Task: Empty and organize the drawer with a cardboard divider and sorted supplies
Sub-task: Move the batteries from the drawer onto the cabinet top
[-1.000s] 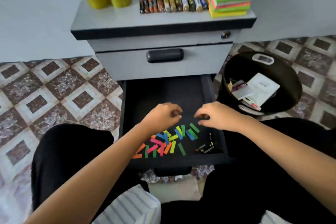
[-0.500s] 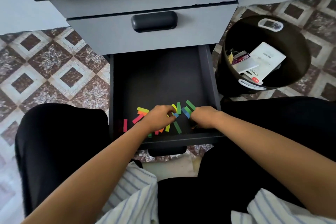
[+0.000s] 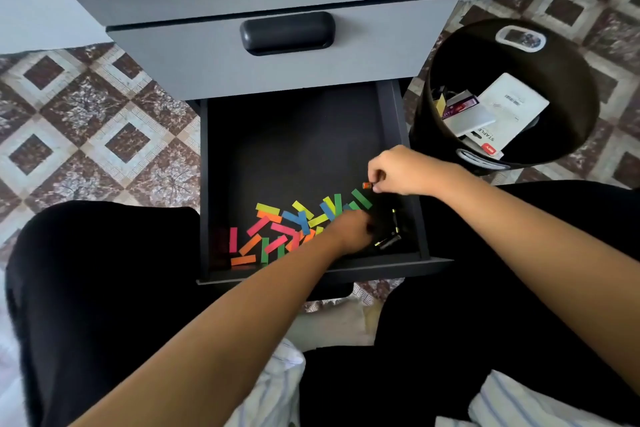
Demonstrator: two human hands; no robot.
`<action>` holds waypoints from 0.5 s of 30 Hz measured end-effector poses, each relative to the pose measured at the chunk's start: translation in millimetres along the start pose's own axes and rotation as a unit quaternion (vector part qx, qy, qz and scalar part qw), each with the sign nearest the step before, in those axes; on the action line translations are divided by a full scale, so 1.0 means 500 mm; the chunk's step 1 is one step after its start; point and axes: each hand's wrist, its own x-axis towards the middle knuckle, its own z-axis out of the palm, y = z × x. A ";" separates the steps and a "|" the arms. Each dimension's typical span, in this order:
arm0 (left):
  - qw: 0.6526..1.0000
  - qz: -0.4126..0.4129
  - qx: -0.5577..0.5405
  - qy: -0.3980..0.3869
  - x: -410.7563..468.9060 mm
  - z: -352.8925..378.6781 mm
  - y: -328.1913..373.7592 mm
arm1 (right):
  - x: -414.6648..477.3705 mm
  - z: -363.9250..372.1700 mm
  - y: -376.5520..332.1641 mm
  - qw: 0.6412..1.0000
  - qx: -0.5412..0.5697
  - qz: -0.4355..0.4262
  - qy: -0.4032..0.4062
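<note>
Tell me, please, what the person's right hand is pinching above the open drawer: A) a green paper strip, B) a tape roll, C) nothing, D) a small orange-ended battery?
D: the right hand pinches a small orange-ended battery at its fingertips, just above the coloured strips in the drawer.
</note>
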 end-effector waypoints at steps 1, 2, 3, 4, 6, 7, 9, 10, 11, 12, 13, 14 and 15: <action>1.000 -0.002 0.000 -0.005 0.005 0.006 0.009 | -0.002 -0.008 0.007 1.000 0.012 0.003 0.007; 1.000 -0.002 0.000 -0.009 0.010 0.011 0.017 | -0.003 -0.014 0.014 1.000 0.024 0.005 0.013; 1.000 -0.004 0.001 -0.011 0.014 0.015 0.024 | -0.004 -0.017 0.019 0.999 0.036 0.006 0.018; 1.000 -0.009 0.003 -0.012 0.017 0.018 0.029 | -0.005 -0.020 0.023 0.999 0.047 0.008 0.019; 1.000 -0.019 -0.001 -0.010 0.024 0.022 0.032 | -0.004 -0.022 0.026 0.998 0.053 0.009 0.021; 1.000 -0.025 -0.006 -0.011 0.028 0.023 0.031 | -0.005 -0.023 0.025 0.998 0.054 0.009 0.021; 0.999 -0.033 -0.020 -0.016 0.032 0.021 0.028 | -0.004 -0.022 0.022 0.998 0.059 0.010 0.015; 0.999 -0.035 -0.027 -0.017 0.033 0.017 0.024 | -0.005 -0.020 0.020 0.998 0.056 0.010 0.007; 0.998 -0.039 -0.036 -0.019 0.031 0.011 0.018 | -0.005 -0.017 0.018 0.999 0.047 0.008 -0.006; 0.998 -0.042 -0.044 -0.018 0.028 0.003 0.012 | -0.005 -0.013 0.015 0.999 0.029 0.006 -0.023; 0.998 -0.044 -0.052 -0.015 0.023 -0.007 0.003 | -0.004 -0.007 0.011 0.999 -0.005 0.001 -0.043; 0.997 -0.043 -0.058 -0.009 0.016 -0.018 -0.008 | -0.003 -0.002 0.004 0.997 -0.047 -0.008 -0.059; 0.997 -0.044 -0.064 -0.003 0.010 -0.031 -0.020 | -0.001 0.005 -0.004 0.993 -0.092 -0.018 -0.073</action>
